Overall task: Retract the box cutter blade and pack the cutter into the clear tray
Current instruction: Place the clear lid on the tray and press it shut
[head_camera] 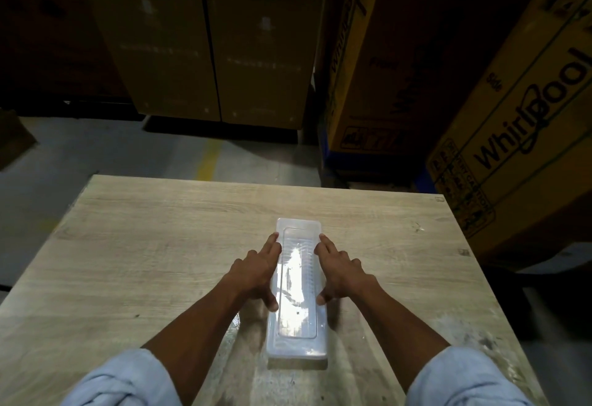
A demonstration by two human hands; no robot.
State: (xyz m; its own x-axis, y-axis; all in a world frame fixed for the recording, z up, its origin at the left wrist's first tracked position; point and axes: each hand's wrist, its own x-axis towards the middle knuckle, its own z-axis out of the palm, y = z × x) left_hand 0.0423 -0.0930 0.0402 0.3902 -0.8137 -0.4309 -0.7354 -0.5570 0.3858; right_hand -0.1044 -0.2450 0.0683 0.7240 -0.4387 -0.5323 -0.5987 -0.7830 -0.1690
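Two hands flank a long clear tray, one on each long side. Left hand lies with fingers stretched forward along the tray's left edge, thumb splayed back and touching the same edge; right hand mirrors it on the right edge. Neither is clenched: both press flat against the sides. Glossy, rectangular and round-cornered, the plastic tray glares under the light, so whether the cutter lies inside cannot be told. It rests lengthwise on a pale wood-grain table. Rolled light-blue sleeves cover the upper forearms, and cardboard cartons stand behind.
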